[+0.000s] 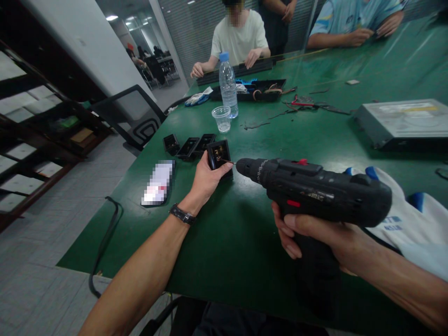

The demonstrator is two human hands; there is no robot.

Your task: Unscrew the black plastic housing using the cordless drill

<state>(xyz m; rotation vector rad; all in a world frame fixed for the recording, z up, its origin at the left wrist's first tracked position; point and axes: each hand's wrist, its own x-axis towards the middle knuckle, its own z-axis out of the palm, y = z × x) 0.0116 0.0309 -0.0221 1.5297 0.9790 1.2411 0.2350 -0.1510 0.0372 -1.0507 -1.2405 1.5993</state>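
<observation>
The left hand grips a hollow, square-rimmed black box with brassy metal inside, near the view's centre. The right hand wraps round a chunky, matte black drill, its slim bit pointing toward nine o'clock at the box's opening. A clear plastic cup stands at twelve o'clock from the box on the smooth green table.

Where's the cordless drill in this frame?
In the head view, the cordless drill is right of centre, gripped in the right hand and pointing left toward the black box held in the left hand.
</observation>
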